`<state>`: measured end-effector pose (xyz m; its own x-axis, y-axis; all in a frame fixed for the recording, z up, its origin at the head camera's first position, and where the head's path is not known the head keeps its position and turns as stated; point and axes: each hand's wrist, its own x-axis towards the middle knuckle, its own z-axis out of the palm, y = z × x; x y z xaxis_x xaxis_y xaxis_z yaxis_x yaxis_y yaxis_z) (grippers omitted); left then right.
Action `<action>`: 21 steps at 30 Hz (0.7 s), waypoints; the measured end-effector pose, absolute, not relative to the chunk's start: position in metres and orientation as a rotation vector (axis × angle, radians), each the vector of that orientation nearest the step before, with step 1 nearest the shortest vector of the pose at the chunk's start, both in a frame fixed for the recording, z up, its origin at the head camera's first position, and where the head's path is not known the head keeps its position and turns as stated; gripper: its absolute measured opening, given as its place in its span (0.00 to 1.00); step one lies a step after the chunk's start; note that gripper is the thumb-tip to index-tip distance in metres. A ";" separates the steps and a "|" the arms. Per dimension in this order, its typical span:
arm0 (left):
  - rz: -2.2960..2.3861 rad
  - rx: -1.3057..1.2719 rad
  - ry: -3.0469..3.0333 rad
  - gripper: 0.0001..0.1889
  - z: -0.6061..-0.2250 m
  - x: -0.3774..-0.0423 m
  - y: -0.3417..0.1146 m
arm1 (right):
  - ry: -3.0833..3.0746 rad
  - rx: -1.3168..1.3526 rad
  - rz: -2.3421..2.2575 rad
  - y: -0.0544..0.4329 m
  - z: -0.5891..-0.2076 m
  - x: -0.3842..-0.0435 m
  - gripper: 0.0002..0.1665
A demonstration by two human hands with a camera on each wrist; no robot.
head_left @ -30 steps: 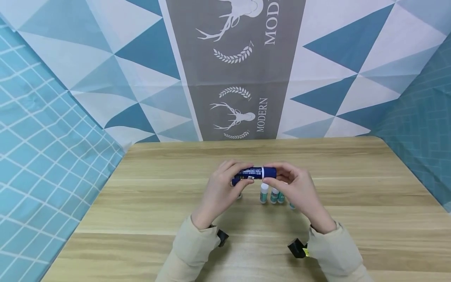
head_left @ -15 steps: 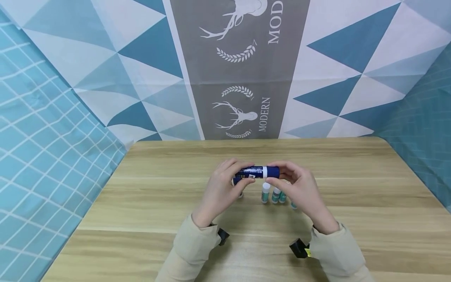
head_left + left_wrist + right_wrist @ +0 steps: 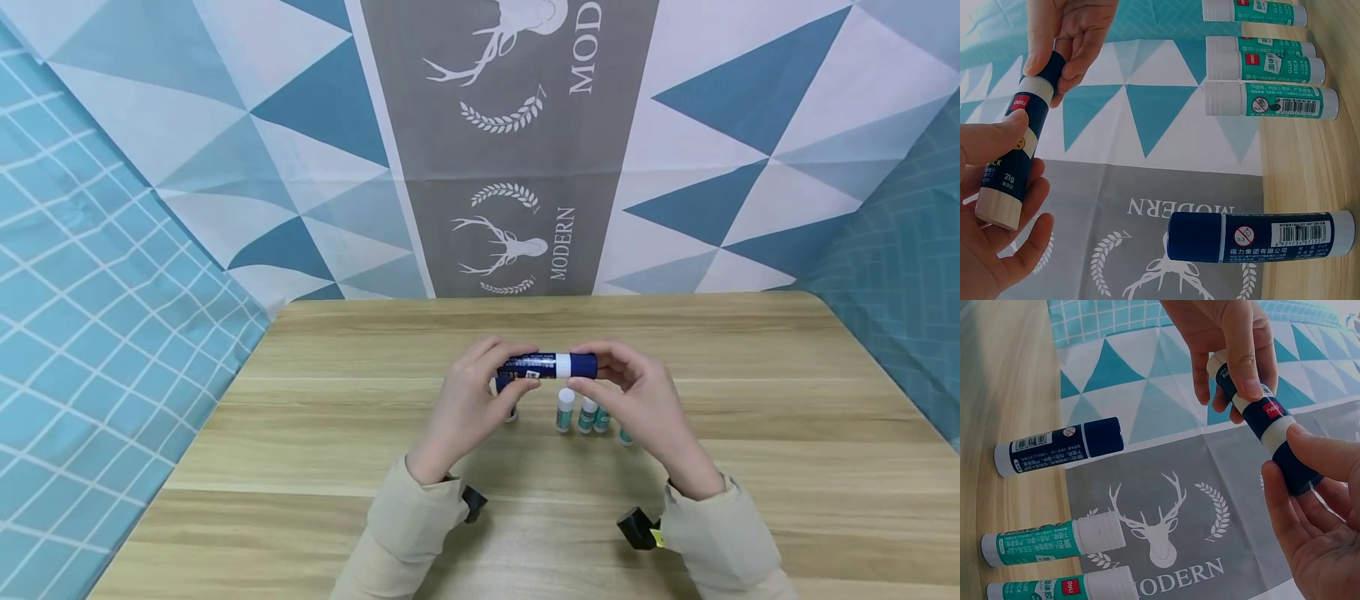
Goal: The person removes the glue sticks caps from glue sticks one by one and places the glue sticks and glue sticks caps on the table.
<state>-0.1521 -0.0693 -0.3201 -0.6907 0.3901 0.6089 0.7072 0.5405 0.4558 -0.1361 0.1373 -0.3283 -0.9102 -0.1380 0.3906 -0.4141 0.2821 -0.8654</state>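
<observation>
Wood-grain surface (image 3: 337, 467): held above it, a navy Deli glue stick (image 3: 547, 366), white-banded, runs crosswise; your left grip (image 3: 474, 390) clasps its labelled body, your right grip (image 3: 639, 393) pinches its cap (image 3: 584, 366), both angled inward.

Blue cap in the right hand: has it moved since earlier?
Yes: the blue cap has shifted slightly right against the leftmost standing green glue stick, baring more white collar.

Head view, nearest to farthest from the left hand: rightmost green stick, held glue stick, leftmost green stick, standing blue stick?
1. Held glue stick, in the left hand
2. Standing blue stick, partly hidden behind it
3. Leftmost green stick, to its right
4. Rightmost green stick, farther right, by the right hand
</observation>
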 end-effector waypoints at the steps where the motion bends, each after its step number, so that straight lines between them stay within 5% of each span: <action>1: -0.982 -0.892 -2.340 0.16 -0.320 -0.152 -0.070 | -2.310 0.511 1.677 0.137 -0.328 -0.136 0.18; 21: -1.049 -0.857 -2.305 0.17 -0.319 -0.154 -0.075 | -2.310 0.475 1.650 0.140 -0.325 -0.135 0.18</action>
